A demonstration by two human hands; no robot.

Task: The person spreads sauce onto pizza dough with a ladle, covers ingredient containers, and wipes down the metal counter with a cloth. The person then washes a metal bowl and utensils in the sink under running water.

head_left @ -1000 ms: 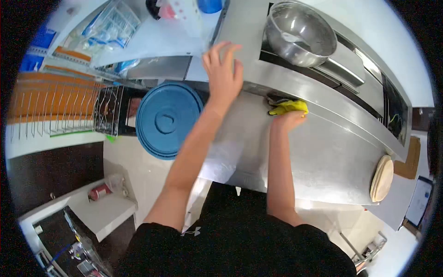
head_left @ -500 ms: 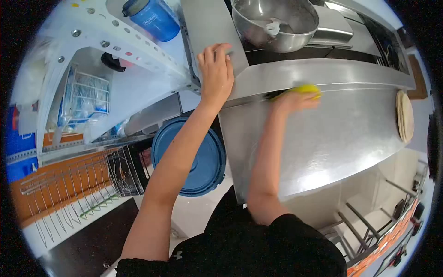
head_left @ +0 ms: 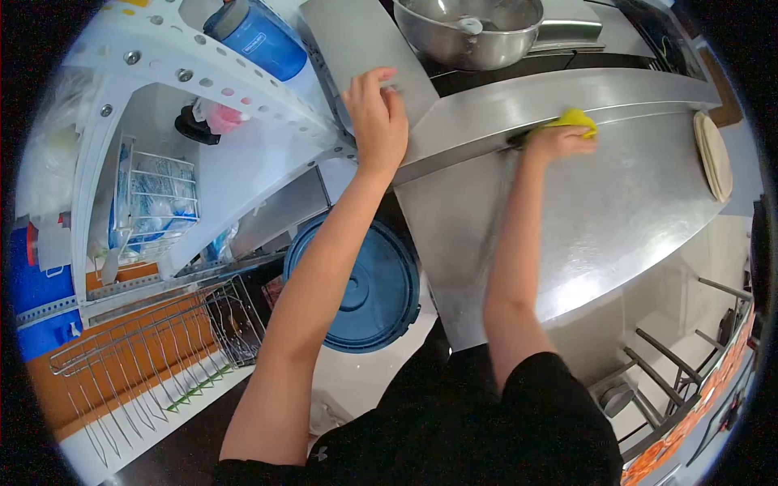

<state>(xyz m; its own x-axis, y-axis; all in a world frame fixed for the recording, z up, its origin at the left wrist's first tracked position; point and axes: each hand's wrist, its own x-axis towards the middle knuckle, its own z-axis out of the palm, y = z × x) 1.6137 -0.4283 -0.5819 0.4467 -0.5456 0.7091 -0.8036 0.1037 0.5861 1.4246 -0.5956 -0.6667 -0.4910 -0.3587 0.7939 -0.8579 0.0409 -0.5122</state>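
My right hand (head_left: 559, 143) is closed on a yellow cloth (head_left: 577, 121), pressed on the steel counter (head_left: 604, 215) along its raised back ledge. A dark part of the cloth shows to the left of the fingers. My left hand (head_left: 377, 121) is held near the steel corner panel (head_left: 369, 40), its fingers bent and apart, with nothing in it. Whether it touches the panel I cannot tell. Behind the ledge stands a steel bowl (head_left: 478, 44) with a whitish thing inside.
A blue lidded bin (head_left: 377, 283) stands left of the counter. Round pale boards (head_left: 711, 158) lie at the counter's right end. White shelving (head_left: 267, 170) holds a blue jug (head_left: 263, 40). A wire rack (head_left: 146, 356) is at lower left.
My right hand has moved right along the ledge with the yellow cloth. My left hand stays near the corner panel. The camera view has turned, showing more shelving at the left.
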